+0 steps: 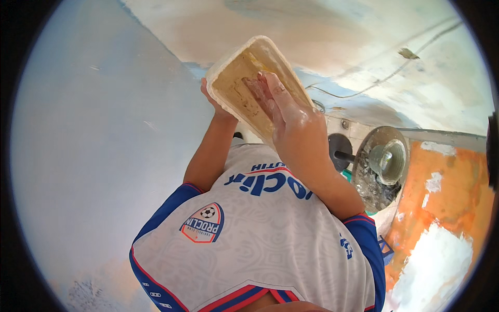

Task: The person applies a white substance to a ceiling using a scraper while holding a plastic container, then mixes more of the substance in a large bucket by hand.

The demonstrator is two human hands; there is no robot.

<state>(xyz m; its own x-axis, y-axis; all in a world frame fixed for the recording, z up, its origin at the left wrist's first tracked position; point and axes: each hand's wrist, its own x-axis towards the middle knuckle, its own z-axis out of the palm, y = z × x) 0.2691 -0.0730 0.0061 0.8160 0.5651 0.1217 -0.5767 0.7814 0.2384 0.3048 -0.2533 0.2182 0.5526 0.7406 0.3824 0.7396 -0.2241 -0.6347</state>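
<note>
A rectangular cream-coloured plastic tub (236,112), its inside smeared with brownish residue, is held tilted in front of my chest. My left hand (212,96) grips it from the outer left side, mostly hidden behind the wall of the tub. My right hand (291,112) reaches over the right rim with its fingers inside, pinched on a flat, smeared brownish piece (254,89) whose kind I cannot make out. Whitish residue coats the knuckles of that hand.
A pale blue wall (104,135) fills the left. Along the patchy wall (332,31) ahead runs a dark cable (371,86). At right, a round stand (366,195) carries a pale bowl (390,161) and grey debris, beside an orange wall with white patches (436,260).
</note>
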